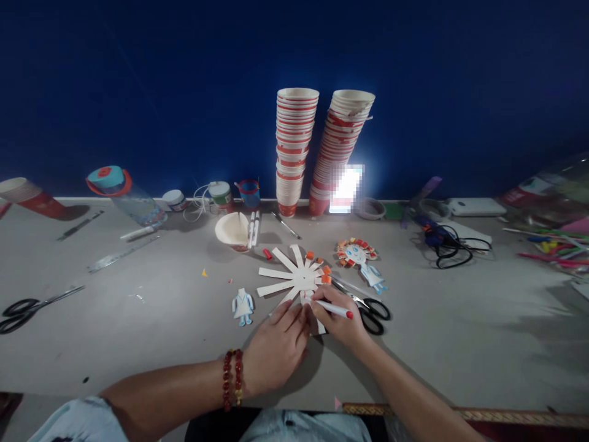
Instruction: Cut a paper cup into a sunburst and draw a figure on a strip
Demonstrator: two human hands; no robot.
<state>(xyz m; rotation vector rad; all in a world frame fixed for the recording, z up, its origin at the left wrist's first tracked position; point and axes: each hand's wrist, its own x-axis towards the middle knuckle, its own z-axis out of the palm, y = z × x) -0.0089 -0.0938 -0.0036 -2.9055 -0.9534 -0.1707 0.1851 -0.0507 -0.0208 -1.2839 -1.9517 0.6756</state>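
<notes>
A paper cup cut into a flower of white strips [304, 279] lies on the table, several of its strip ends rolled up and orange-red. My right hand [343, 319] is closed around a white marker with a red end [335, 309], its tip at a strip near the front of the flower. My left hand [278, 344] rests palm down with fingers stretched over the front strips, pressing them; its thumb is hidden. To the left lies a headless paper doll body [242, 306]. On the right is a paper doll with a curled orange-red fringe [356, 253] around its head.
Black-handled scissors [375, 313] lie by my right hand, another pair of scissors [27, 310] at far left. A red cap [267, 253], two white markers [253, 229] and a cut cup [232, 230] lie behind. Tall cup stacks [292, 153] and a bright phone-like screen [346, 189] stand at the wall.
</notes>
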